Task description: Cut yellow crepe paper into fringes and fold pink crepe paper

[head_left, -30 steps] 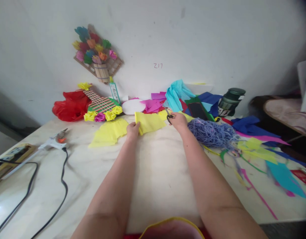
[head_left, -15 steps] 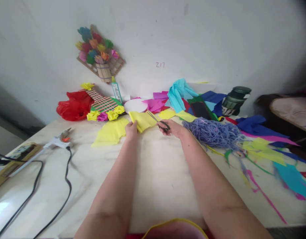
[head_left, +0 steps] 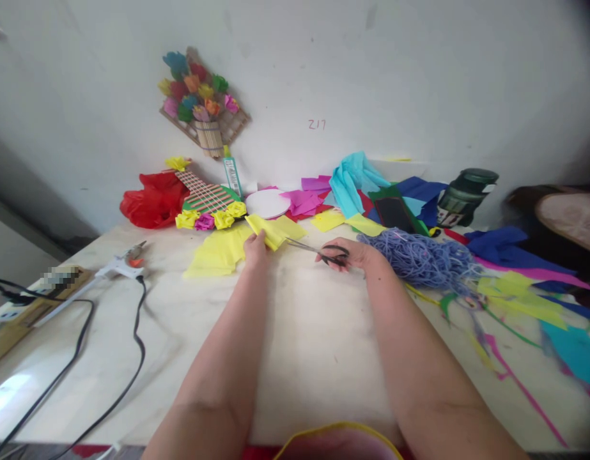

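My left hand (head_left: 256, 248) pinches a piece of yellow crepe paper (head_left: 274, 231), which is folded over near the fingers. A wider sheet of yellow paper (head_left: 215, 251) lies flat on the table just left of that hand. In my right hand (head_left: 347, 254) is a pair of scissors (head_left: 335, 253) with dark handles, fingers closed round the loops. The slim metal blades point left, their tips at the right part of the held paper. Whether the tips touch the paper I cannot tell.
A glue gun (head_left: 119, 267) and a power strip (head_left: 40, 306) with black cords lie left. Behind the hands stand a stick-and-paper guitar (head_left: 206, 191) and a glue bottle (head_left: 231, 172). A bundle of bluish-purple string (head_left: 419, 259), a phone (head_left: 393, 214) and a dark green jar (head_left: 467, 198) are right.
My right hand has drawn back to the right and slightly down with the scissors, whose blades now point more level to the left. My left hand keeps hold of the yellow paper.
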### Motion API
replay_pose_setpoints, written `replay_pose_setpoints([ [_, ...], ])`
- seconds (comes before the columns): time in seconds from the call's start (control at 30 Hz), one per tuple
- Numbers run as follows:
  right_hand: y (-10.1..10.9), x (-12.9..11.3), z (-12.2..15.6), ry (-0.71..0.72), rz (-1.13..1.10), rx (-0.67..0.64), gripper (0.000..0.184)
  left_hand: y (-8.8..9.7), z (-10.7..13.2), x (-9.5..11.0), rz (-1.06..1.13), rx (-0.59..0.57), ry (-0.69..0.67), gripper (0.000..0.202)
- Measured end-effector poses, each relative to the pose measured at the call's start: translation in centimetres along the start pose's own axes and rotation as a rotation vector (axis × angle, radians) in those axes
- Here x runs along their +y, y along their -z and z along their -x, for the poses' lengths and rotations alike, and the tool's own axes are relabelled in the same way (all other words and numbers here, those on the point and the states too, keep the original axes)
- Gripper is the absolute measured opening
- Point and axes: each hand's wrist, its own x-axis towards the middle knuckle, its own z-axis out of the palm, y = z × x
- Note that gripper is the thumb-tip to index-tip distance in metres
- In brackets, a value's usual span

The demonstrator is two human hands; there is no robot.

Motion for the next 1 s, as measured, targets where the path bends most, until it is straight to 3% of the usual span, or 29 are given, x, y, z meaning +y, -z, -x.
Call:
replay_pose_setpoints([
  [0.5, -2.0, 0.2, -2.5, 0.049, -0.087, 0.061, 0.036, -0.9, 0.9, 0.4, 0.089, 0.048, 0.079, 0.008],
  [1.0, -3.1, -0.7, -3.0, 0.077, -0.086, 0.131, 0.037, -1.1, 1.2, 0.2, 0.141, -0.011, 0.14, 0.008],
])
